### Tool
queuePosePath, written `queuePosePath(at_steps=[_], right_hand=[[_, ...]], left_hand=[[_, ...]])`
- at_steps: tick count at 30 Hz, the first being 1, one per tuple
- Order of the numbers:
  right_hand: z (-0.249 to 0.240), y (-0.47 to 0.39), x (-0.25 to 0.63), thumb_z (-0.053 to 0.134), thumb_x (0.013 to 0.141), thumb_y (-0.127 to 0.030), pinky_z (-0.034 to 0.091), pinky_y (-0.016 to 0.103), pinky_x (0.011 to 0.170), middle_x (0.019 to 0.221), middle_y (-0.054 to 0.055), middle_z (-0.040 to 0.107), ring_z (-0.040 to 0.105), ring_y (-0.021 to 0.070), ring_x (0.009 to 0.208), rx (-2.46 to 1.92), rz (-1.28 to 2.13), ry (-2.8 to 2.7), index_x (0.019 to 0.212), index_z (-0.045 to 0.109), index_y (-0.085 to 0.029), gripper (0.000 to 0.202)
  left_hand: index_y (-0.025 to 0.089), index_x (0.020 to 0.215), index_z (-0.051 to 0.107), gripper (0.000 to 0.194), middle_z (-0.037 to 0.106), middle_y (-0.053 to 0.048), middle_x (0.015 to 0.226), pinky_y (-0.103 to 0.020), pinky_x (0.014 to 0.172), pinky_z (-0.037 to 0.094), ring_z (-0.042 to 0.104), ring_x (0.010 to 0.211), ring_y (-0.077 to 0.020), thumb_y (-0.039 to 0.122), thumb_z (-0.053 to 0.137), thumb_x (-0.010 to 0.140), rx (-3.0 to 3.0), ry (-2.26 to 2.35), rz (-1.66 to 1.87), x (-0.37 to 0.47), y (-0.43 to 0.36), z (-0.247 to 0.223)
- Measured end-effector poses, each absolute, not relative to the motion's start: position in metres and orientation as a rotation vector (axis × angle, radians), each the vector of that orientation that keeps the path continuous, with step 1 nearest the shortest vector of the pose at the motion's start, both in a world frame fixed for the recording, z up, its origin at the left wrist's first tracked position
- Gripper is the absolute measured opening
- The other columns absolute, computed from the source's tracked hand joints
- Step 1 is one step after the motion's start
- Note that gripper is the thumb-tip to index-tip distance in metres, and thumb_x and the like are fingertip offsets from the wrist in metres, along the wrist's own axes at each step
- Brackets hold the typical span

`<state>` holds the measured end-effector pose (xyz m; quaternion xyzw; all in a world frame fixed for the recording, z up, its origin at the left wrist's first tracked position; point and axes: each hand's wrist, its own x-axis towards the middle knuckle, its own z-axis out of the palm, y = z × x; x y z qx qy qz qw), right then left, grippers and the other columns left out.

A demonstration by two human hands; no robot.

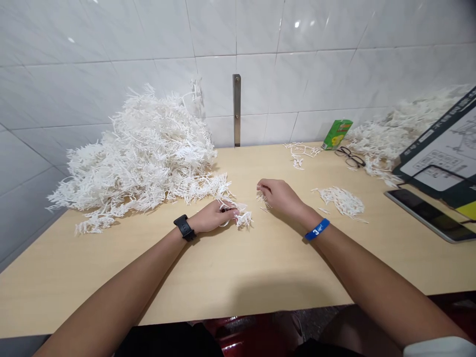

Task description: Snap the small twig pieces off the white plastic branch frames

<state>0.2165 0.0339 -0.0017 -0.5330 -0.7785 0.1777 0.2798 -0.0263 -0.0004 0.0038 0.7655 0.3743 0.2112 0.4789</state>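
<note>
Your forearms (122,285) extend over pale worktop (201,282)
Your left hand (211,217) pinches thin, branching white strands (244,218); your right hand (280,198) curls, grip unclear; veined tiles (256,29) behind.

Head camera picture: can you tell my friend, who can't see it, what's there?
A person's left hand holds a white branching piece at a tan table; the right hand is near loose white bits. A big tangled white heap sits at left by a tiled wall; at right are a small white pile, green box, glasses and phone.
</note>
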Motion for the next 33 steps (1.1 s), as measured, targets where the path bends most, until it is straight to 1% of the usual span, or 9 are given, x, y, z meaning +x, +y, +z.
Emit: queuePosePath(at_steps=[3, 6, 9, 11, 15, 19, 27, 31, 33], right_hand=[[-0.001, 0.030, 0.218, 0.048, 0.077, -0.003, 0.038, 0.031, 0.076, 0.100, 0.013, 0.067, 0.057, 0.0234, 0.092, -1.423, 0.276, -2.310, 0.089, 0.067, -0.016, 0.026], [0.006, 0.021, 0.210, 0.048, 0.077, -0.003, 0.038, 0.032, 0.084, 0.110, 0.013, 0.066, 0.055, 0.0246, 0.102, -1.296, 0.292, -2.278, 0.096, 0.068, -0.015, 0.030], [0.013, 0.011, 0.196, 0.049, 0.088, -0.022, 0.041, 0.028, 0.072, 0.097, 0.008, 0.068, 0.058, 0.0187, 0.084, -1.140, 0.683, -2.189, 0.097, 0.066, -0.017, 0.021], [0.014, 0.005, 0.188, 0.051, 0.088, -0.033, 0.038, 0.026, 0.063, 0.079, 0.003, 0.065, 0.054, 0.0150, 0.069, -1.078, 0.884, -2.215, 0.087, 0.066, -0.017, 0.022], [0.005, 0.001, 0.176, 0.046, 0.087, -0.033, 0.028, 0.025, 0.056, 0.057, -0.003, 0.044, 0.039, 0.0110, 0.057, -1.103, 0.930, -2.121, 0.060, 0.050, -0.017, 0.032], [-0.006, 0.001, 0.166, 0.047, 0.085, -0.032, 0.024, 0.026, 0.054, 0.053, -0.004, 0.032, 0.032, 0.0101, 0.054, -1.200, 0.766, -1.975, 0.055, 0.038, -0.018, 0.035], [0.001, 0.029, 0.204, 0.044, 0.088, -0.033, 0.032, 0.025, 0.055, 0.056, -0.001, 0.050, 0.044, 0.0131, 0.055, -1.367, 0.543, -1.679, 0.065, 0.056, -0.017, 0.030], [-0.004, 0.043, 0.223, 0.043, 0.084, -0.015, 0.039, 0.025, 0.067, 0.077, 0.006, 0.067, 0.058, 0.0167, 0.072, -1.382, 0.424, -2.012, 0.077, 0.066, -0.015, 0.024], [-0.008, 0.045, 0.225, 0.042, 0.080, -0.006, 0.042, 0.026, 0.074, 0.091, 0.009, 0.070, 0.061, 0.0182, 0.082, -1.368, 0.339, -2.136, 0.089, 0.068, -0.014, 0.029]], left_hand=[[0.014, 0.068, 0.063, 0.041, 0.036, 0.003, 0.055, -0.023, 0.046, 0.024, 0.030, 0.049, -0.0080, 0.049, 0.051, 0.085, 1.854, 0.946, 0.521, -0.025, -0.001, 0.004], [0.014, 0.068, 0.063, 0.041, 0.036, 0.003, 0.054, -0.023, 0.047, 0.024, 0.031, 0.049, -0.0082, 0.049, 0.052, 0.085, 1.850, 0.959, 0.528, -0.024, -0.001, 0.004], [0.014, 0.069, 0.062, 0.041, 0.036, 0.004, 0.051, -0.023, 0.047, 0.023, 0.031, 0.048, -0.0083, 0.049, 0.051, 0.086, 1.851, 0.965, 0.507, -0.024, -0.002, 0.004], [0.014, 0.071, 0.060, 0.040, 0.035, 0.005, 0.051, -0.023, 0.047, 0.022, 0.030, 0.047, -0.0081, 0.049, 0.050, 0.086, 1.856, 0.956, 0.500, -0.024, -0.002, 0.003], [0.014, 0.072, 0.057, 0.039, 0.038, 0.004, 0.055, -0.023, 0.049, 0.026, 0.033, 0.049, -0.0081, 0.048, 0.047, 0.088, 1.898, 0.901, 0.479, -0.024, -0.001, 0.001], [0.014, 0.071, 0.055, 0.040, 0.044, 0.002, 0.060, -0.023, 0.052, 0.031, 0.038, 0.052, -0.0087, 0.048, 0.046, 0.089, 1.925, 0.878, 0.458, -0.023, 0.001, 0.002], [0.013, 0.069, 0.059, 0.039, 0.048, 0.001, 0.062, -0.024, 0.057, 0.033, 0.041, 0.056, -0.0098, 0.046, 0.050, 0.088, 1.950, 0.761, 0.441, -0.026, -0.001, -0.001], [0.013, 0.072, 0.062, 0.042, 0.046, 0.002, 0.059, -0.023, 0.052, 0.029, 0.038, 0.052, -0.0089, 0.048, 0.047, 0.089, 1.862, 0.872, 0.530, -0.026, 0.000, -0.001], [0.013, 0.073, 0.061, 0.040, 0.044, 0.002, 0.059, -0.024, 0.052, 0.028, 0.036, 0.052, -0.0088, 0.048, 0.048, 0.088, 1.849, 0.895, 0.558, -0.025, 0.000, -0.001]])
